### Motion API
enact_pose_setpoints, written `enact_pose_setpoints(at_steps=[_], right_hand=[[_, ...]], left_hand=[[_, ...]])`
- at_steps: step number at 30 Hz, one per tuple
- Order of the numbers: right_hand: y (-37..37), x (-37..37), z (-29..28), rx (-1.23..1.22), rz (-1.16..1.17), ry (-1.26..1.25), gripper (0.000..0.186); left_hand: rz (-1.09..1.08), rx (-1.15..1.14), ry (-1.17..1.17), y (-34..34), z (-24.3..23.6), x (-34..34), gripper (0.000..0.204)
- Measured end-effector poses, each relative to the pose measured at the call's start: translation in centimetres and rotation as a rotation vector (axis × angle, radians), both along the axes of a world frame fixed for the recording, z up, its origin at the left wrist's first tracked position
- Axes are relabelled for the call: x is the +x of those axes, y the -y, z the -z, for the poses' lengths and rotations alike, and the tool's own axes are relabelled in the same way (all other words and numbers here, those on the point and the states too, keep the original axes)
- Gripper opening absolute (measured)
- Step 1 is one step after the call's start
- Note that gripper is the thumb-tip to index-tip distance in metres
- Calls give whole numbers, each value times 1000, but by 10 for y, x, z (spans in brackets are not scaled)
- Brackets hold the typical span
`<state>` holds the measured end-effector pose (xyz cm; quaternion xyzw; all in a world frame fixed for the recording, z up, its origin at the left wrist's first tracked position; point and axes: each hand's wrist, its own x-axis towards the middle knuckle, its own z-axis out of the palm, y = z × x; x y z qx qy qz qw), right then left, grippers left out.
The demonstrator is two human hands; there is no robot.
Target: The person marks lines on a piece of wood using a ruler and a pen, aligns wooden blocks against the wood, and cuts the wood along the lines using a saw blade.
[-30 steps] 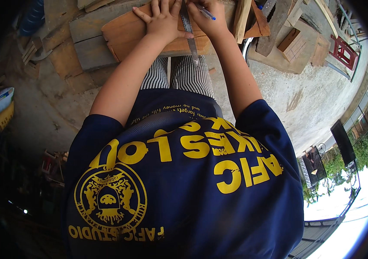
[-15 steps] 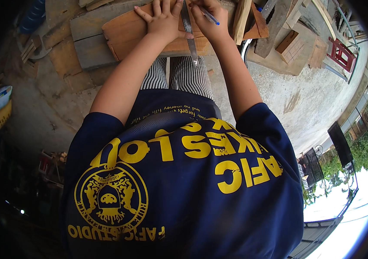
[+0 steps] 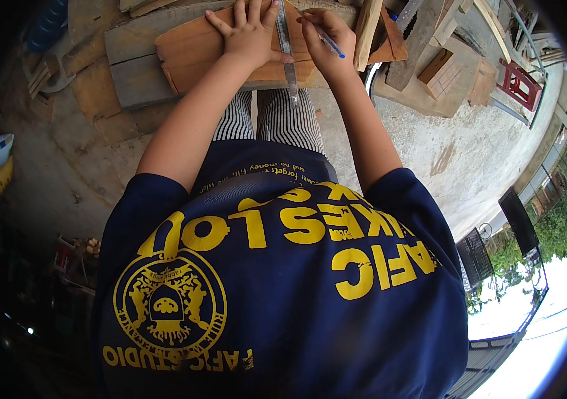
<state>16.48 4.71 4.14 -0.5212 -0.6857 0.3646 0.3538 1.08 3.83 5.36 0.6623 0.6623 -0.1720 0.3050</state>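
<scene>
At the brown board [image 3: 190,53], left hand [image 3: 249,45] splays, right hand [image 3: 329,52] pinches a pen [image 3: 332,45]. Concrete floor [image 3: 443,149] flanks it; the ruler [image 3: 287,43] runs out of view.

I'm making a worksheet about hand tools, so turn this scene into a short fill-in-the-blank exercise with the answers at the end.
1. The left hand lies spread on a flat, reddish-brown ____ board.
2. The right hand holds a slim, blue-ended ballpoint ____.
3. A long, narrow metal ruler lies across the board, between the two ____.
4. The dark navy, short-sleeved shirt carries large ____ lettering.

Missing words: wooden; pen; hands; yellow.
</scene>
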Motion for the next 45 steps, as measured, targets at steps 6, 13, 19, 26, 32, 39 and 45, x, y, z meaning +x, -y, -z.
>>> enact_pose_setpoints(at_steps=[6,13,19,26,32,39,45], right_hand=[[-21,-23,-5,-123,-12,98,13],[-19,-26,-3,13,-25,133,13],[-12,-27,0,-171,75,20,10],[-15,-27,0,-93,60,28,10],[-9,-22,-1,-97,53,47,11],[-11,-24,5,-266,114,-146,12],[4,-14,12,-144,78,32,13]], left_hand=[[24,-34,-29,-2,-4,2,122],[27,-57,-35,-4,-5,2,121],[12,-49,-22,-3,-5,1,122],[19,-62,-37,-4,-7,2,123],[24,-85,-37,-4,-7,1,122],[11,-31,-3,-1,-8,1,120],[17,-14,-13,0,-2,1,121]])
